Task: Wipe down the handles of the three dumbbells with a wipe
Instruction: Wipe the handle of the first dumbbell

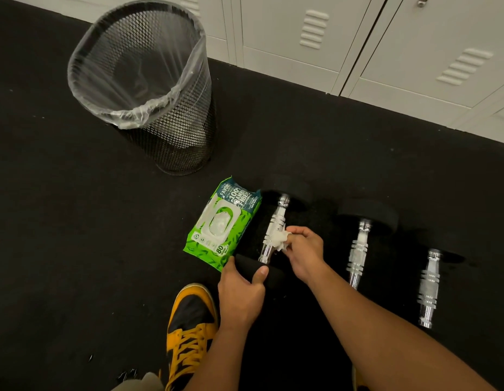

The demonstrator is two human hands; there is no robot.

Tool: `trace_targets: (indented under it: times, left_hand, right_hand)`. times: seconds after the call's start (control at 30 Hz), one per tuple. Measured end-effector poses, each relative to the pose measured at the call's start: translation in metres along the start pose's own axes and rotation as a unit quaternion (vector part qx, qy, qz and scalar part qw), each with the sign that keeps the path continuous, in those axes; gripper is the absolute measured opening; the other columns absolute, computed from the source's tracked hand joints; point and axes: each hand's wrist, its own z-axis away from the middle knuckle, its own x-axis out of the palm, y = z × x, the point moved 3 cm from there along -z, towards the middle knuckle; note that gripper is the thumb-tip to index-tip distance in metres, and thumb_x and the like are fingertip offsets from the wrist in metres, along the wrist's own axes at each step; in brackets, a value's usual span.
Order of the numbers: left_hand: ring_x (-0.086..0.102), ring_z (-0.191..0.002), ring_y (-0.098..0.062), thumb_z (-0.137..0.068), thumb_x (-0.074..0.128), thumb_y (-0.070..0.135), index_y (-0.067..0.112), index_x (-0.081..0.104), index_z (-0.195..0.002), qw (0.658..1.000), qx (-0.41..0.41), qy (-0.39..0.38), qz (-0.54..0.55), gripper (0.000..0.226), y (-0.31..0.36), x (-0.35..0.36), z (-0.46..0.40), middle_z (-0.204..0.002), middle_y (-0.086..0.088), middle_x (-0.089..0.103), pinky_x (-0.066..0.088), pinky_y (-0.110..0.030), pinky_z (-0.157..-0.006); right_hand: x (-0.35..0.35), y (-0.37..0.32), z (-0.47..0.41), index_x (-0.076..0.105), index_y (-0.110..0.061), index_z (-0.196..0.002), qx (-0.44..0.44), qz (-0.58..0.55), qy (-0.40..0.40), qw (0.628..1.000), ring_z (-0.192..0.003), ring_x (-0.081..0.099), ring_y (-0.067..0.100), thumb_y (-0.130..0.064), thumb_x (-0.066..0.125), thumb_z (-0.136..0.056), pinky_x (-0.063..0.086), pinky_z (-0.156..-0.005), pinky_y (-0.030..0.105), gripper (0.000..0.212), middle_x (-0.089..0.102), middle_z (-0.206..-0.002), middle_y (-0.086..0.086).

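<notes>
Nearest me, my yellow-and-black shoe (188,331) is planted on the black floor (61,249), both forearms reaching out past it. Beyond, the mesh bin (149,88) with its clear liner stands well apart, by the white lockers (386,46). Three dumbbells lie side by side: the left dumbbell (274,227) I'm working on, the middle dumbbell (360,244), the right dumbbell (428,286). The green wipe pack (222,227) lies just beside the left one.

My left hand (241,294) has its grip curled round the near black head of that dumbbell, steadying it. My right hand (304,249) pinches a bunched white wipe (279,238) against the chrome handle, about midway along.

To do this well, I judge I should keep the head pinned so the bar can't roll, wrap the wipe further round, and run it end to end, working into the ribbed rings.

The black heads melt into the floor, so their outlines are hard to trace; the handle's underside is hidden. I cannot tell whether the other two handles are already wiped.
</notes>
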Motion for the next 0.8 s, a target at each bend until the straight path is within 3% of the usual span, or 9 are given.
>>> trace_targets:
  times: [0.17,0.3,0.43,0.57,0.67,0.73,0.8]
  left_hand:
    - [0.045,-0.133,-0.028,-0.082,0.074,0.04,0.01,0.034,-0.149,1.0,-0.001,-0.002,0.008,0.084,-0.003,0.001,-0.001,-0.143,-0.011,0.05,0.037,-0.042,-0.111]
    - [0.045,-0.133,-0.029,-0.082,0.074,0.041,0.01,0.034,-0.149,1.0,0.002,0.002,0.006,0.084,-0.005,0.002,-0.002,-0.142,-0.012,0.051,0.037,-0.043,-0.111]
    - [0.043,-0.134,-0.028,-0.082,0.074,0.041,0.01,0.034,-0.149,1.0,0.007,0.004,0.001,0.084,-0.006,0.003,-0.003,-0.144,-0.011,0.048,0.035,-0.043,-0.112]
    - [0.045,-0.132,-0.029,-0.082,0.073,0.042,0.01,0.033,-0.15,1.0,0.004,0.006,-0.001,0.086,-0.007,0.004,-0.003,-0.143,-0.012,0.049,0.037,-0.043,-0.111]
    - [0.053,-0.121,-0.03,-0.08,0.073,0.046,0.012,0.034,-0.149,1.0,0.0,0.008,-0.005,0.086,-0.009,0.006,-0.004,-0.128,-0.015,0.06,0.041,-0.045,-0.105]
    - [0.055,-0.119,-0.03,-0.079,0.073,0.047,0.012,0.036,-0.148,1.0,-0.002,0.01,-0.007,0.085,-0.01,0.007,-0.004,-0.123,-0.014,0.061,0.042,-0.045,-0.104]
    - [0.054,-0.119,-0.03,-0.079,0.073,0.046,0.011,0.036,-0.148,1.0,-0.004,0.011,-0.005,0.086,-0.009,0.007,-0.004,-0.123,-0.014,0.061,0.041,-0.045,-0.105]
  right_hand:
    - [0.008,-0.016,-0.015,0.059,-0.005,-0.112,0.003,-0.069,0.02,0.997,-0.083,0.065,0.023,0.023,0.047,-0.084,0.056,-0.08,0.039,0.042,0.062,-0.099,0.017]
    - [0.016,-0.028,-0.026,0.059,-0.005,-0.099,0.005,-0.081,0.036,0.996,-0.085,0.065,0.023,0.02,0.053,-0.087,0.056,-0.088,0.039,0.028,0.063,-0.091,0.013]
    - [0.017,-0.027,-0.034,0.058,-0.013,-0.089,0.05,-0.041,0.059,0.996,-0.086,0.067,0.024,0.011,0.059,-0.088,0.056,-0.08,0.039,0.024,0.067,-0.092,0.013]
    - [0.019,-0.027,-0.033,0.062,-0.01,-0.1,0.092,-0.056,0.015,0.994,-0.081,0.065,0.026,0.013,0.049,-0.091,0.052,-0.076,0.039,0.028,0.065,-0.09,0.014]
    - [0.02,-0.026,-0.03,0.06,-0.005,-0.102,0.093,-0.089,-0.03,0.991,-0.086,0.067,0.032,0.014,0.04,-0.09,0.053,-0.075,0.048,0.03,0.067,-0.096,0.02]
    - [0.019,-0.024,-0.025,0.06,-0.003,-0.102,0.101,-0.137,-0.062,0.983,-0.099,0.066,0.037,0.002,0.038,-0.091,0.049,-0.086,0.054,0.025,0.067,-0.109,0.024]
    - [0.016,-0.022,-0.023,0.061,-0.002,-0.116,0.12,-0.168,-0.083,0.975,-0.112,0.062,0.04,-0.017,0.038,-0.094,0.043,-0.1,0.055,0.035,0.064,-0.121,0.025]
